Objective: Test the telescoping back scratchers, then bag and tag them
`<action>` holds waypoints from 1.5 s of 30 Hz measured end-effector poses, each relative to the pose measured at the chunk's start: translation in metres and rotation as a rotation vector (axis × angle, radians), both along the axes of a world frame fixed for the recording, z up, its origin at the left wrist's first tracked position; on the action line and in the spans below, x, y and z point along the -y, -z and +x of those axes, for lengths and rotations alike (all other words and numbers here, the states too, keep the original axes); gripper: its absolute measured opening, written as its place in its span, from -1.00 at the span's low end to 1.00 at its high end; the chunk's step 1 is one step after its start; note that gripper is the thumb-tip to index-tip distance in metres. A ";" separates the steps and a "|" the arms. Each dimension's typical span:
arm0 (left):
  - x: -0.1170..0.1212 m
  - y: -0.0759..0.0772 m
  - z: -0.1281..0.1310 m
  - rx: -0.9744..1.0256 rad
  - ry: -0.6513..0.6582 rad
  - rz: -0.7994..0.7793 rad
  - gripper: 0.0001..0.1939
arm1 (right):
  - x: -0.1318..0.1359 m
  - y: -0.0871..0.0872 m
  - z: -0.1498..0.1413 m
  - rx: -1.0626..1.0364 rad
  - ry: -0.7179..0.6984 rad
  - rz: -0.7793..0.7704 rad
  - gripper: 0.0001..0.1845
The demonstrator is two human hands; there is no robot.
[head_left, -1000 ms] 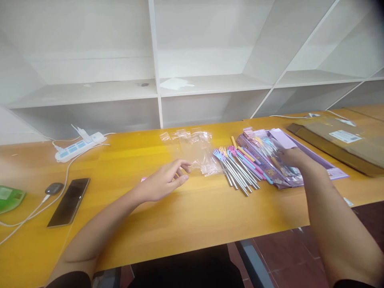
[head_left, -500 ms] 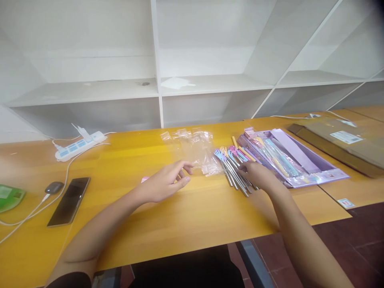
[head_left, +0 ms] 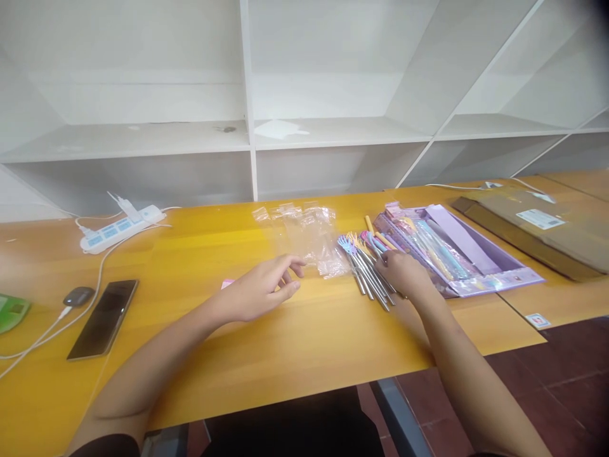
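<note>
At the far left of the wooden table [head_left: 295, 368] lies a green packet [head_left: 12, 313], then a small black case [head_left: 78, 296] with a white cable, a dark phone [head_left: 103, 319] and, farther back, a white power strip [head_left: 121, 228]. A pink item [head_left: 227, 283] peeks out behind the left hand [head_left: 263, 289], whose fingers curl loosely around nothing. Just beyond are clear plastic bags [head_left: 304, 235], touching a fan of metal rods [head_left: 368, 279] with coloured, hand-shaped heads. The right hand [head_left: 404, 273] reaches down over the rods' right side, fingertips among them; whether it grips any, I cannot tell. Coloured handles [head_left: 385, 241] lie behind it. Next comes a purple box [head_left: 504, 281] holding wrapped packets [head_left: 442, 247], then a flat cardboard box [head_left: 561, 238].
</note>
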State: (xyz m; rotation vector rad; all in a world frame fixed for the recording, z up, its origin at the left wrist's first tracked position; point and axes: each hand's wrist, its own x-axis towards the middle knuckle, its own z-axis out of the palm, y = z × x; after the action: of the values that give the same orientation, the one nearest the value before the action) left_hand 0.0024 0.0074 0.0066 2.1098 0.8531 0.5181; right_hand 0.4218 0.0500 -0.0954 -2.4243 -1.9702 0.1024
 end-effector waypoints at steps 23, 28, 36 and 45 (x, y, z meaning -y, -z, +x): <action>-0.001 -0.009 -0.004 0.018 -0.060 0.034 -0.65 | -0.037 -0.096 -0.034 -0.120 -0.064 0.205 -0.78; -0.005 -0.002 0.002 0.150 -0.187 0.013 -0.52 | -0.003 -0.161 -0.118 -0.617 -0.387 0.323 -0.60; -0.014 0.012 0.006 0.657 -0.043 -0.508 -0.61 | 0.013 -0.177 -0.218 -1.180 -0.681 0.480 -0.41; 0.000 -0.019 -0.012 0.362 -0.187 -0.148 -0.64 | 0.004 -0.179 -0.207 -1.406 -0.691 0.745 -0.38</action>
State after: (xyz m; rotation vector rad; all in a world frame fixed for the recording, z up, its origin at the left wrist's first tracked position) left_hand -0.0098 0.0078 0.0252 1.7396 0.8510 0.8765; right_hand 0.2148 0.0465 0.0837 -0.6556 -1.4810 0.6767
